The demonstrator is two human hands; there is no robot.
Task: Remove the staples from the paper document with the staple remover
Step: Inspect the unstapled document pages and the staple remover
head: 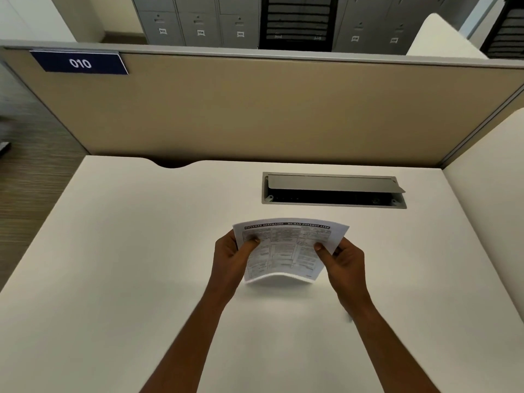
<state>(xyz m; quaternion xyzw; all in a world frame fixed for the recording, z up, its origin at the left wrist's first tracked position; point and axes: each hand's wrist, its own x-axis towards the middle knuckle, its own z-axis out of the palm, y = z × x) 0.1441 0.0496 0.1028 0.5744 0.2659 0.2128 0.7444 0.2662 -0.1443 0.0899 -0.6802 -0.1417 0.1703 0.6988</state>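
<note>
Between both thumbs point(252, 243) and curled fingers, paper document point(286, 251), side edges pinched

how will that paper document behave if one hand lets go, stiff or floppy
Likely floppy: the paper document already bows between the left hand and right hand. Probably light, since thumb-and-finger pinches hold it. It looks a few sheets thick, so it may droop slowly.

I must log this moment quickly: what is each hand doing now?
Left hand: closed on the left edge of the printed paper document.
Right hand: closed on its right edge.
</note>
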